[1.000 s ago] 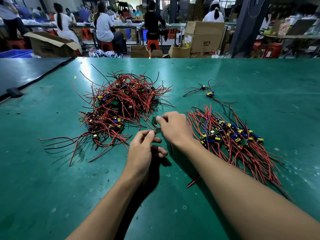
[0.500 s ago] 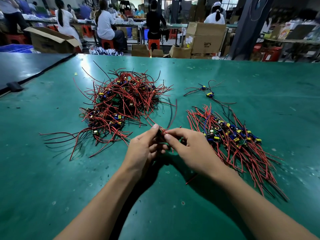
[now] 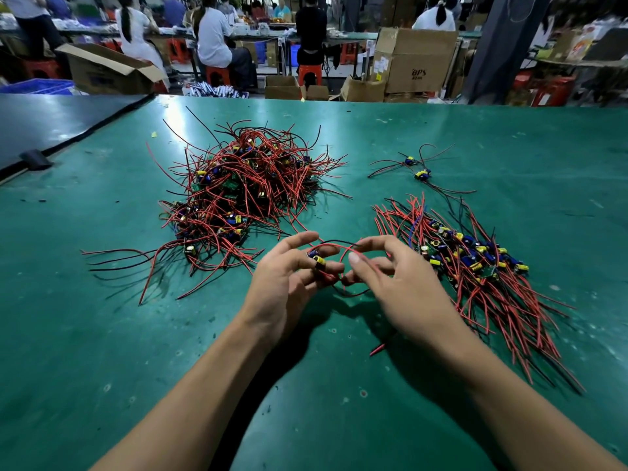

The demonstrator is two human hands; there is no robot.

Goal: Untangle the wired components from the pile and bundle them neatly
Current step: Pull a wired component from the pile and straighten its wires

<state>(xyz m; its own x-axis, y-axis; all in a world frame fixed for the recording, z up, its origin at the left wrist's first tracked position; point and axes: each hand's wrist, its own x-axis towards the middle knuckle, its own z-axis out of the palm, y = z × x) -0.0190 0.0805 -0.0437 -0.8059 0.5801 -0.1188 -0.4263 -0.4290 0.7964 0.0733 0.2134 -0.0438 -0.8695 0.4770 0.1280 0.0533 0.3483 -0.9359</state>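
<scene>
A tangled pile (image 3: 244, 195) of red and black wires with small blue and yellow components lies on the green table (image 3: 102, 334), left of centre. A combed-out bundle (image 3: 475, 266) of the same parts lies to the right, wires pointing toward me. Between them my left hand (image 3: 285, 283) pinches one wired component (image 3: 316, 260) with thumb and fingers. Its red and black wires arc over to my right hand (image 3: 394, 283), which pinches them near the fingertips. Part of the wire loop hangs below both hands.
Two loose wired components (image 3: 416, 168) lie apart at the back right. A stray red wire end (image 3: 377, 350) pokes out under my right forearm. A darker table (image 3: 51, 124) adjoins on the left. Behind are cardboard boxes (image 3: 414, 62) and seated people at other benches.
My hands pulled one component out of the tangled pile toward me. They have since moved slightly apart, and its wires now form a loop between them.
</scene>
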